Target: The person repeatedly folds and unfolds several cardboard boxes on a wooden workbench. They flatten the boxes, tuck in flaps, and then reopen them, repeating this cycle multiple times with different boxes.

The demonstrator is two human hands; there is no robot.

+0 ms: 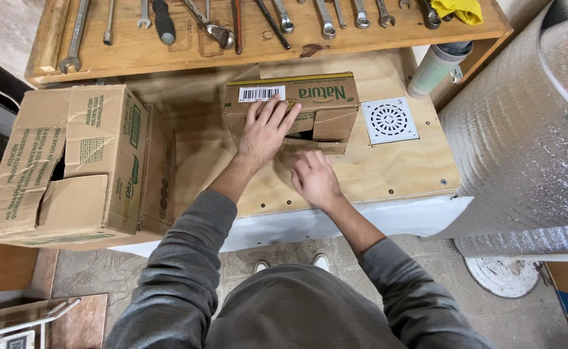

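Observation:
A small brown cardboard box [326, 103] with green print and a white label sits on a plywood board [394, 168] in front of me. My left hand [266, 129] lies flat on its top flap with the fingers spread. Just in front of the box, my right hand [314, 178] rests on the board by the lower flap, fingers curled, holding nothing that I can see.
A large cardboard box [70, 161] stands at the left. A white round-grille drain cover [389, 120] lies right of the small box. A wooden shelf [135, 55] at the back carries several wrenches and a yellow cloth [458, 9]. A silver insulation roll [529, 129] stands at the right beside a grey-green tube [436, 66].

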